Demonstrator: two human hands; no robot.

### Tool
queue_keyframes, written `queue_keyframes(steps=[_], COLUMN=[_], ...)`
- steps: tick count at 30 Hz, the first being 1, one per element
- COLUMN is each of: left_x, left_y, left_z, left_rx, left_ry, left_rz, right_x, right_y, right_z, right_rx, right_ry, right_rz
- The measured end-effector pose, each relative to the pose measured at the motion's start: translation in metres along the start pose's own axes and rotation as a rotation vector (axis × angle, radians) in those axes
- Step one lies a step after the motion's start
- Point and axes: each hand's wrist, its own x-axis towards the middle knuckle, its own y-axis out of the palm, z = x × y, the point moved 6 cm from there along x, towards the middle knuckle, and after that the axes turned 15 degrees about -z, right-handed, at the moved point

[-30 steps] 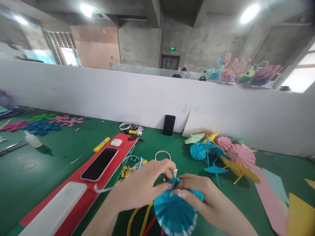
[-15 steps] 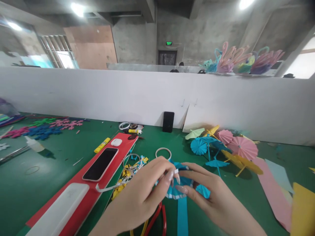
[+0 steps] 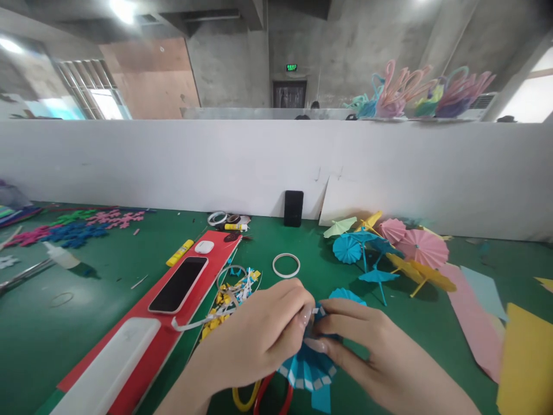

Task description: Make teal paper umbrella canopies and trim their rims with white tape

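Note:
A pleated blue paper disc (image 3: 307,369) with small white tabs along its rim is between my hands, low in the middle of the view. My left hand (image 3: 274,328) pinches it at the upper left edge, thumb and forefinger pressed together. From the right, my right hand (image 3: 356,340) grips the same disc between thumb and fingers. The fingers hide part of the disc. Below it lie a blue paper strip (image 3: 321,399) and scissors (image 3: 283,397) with red handles. Another blue pleated piece (image 3: 347,296) rests just beyond my right hand.
Paper umbrellas (image 3: 423,252) in blue, pink and yellow stand at the right, near coloured paper sheets (image 3: 525,357). A tape ring (image 3: 286,266) lies ahead. Left are paper scraps (image 3: 224,302), a phone (image 3: 178,284) on a red board (image 3: 125,328), and a glue stick (image 3: 180,253).
Both hands have moved slightly down with the blue disc, which has turned so more of its tabbed rim shows toward me. The blue piece beyond the right hand is more visible.

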Motion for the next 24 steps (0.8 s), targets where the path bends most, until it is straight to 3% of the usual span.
queue_keyframes(steps=[24], left_x=[0.0012], left_y=[0.0067], left_z=[0.0042], left_rx=[0.09], left_ry=[-0.091], left_rz=[0.011], right_x=[-0.0005], right_y=[0.0036], right_z=[-0.0019], right_rx=[-0.11], right_ry=[-0.057], right_rz=[-0.049])
